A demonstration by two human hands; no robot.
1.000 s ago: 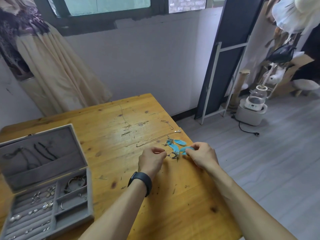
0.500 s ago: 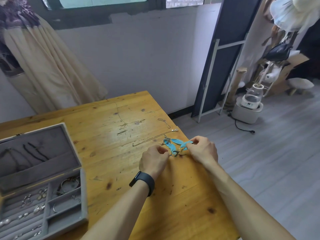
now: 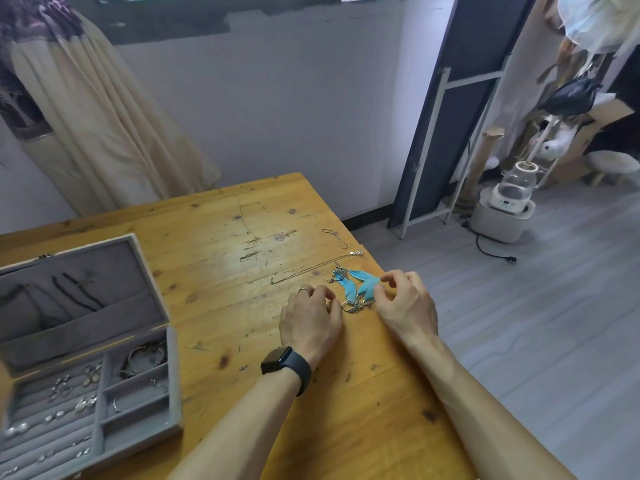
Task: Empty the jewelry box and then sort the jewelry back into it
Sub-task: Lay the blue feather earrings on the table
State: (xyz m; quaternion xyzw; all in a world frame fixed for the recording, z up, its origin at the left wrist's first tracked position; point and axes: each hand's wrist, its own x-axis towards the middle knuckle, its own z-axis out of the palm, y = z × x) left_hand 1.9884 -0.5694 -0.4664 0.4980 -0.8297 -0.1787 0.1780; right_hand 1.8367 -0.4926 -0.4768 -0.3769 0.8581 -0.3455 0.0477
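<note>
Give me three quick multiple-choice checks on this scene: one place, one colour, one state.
1. Where on the table is the jewelry box? A. far right edge B. left side C. under the hands
2. The feather earrings are: A. red B. white C. blue
3. The box lid is: A. open B. shut C. off, on the floor
Answers: 1 B, it stands left of the left hand; 2 C, blue feathers at the right hand; 3 A, the lid stands raised, lining showing.

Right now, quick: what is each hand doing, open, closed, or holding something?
Left hand: closed, pinching the metal end of the blue feather earrings.
Right hand: closed, pinching the feathers of the same earrings.
</note>
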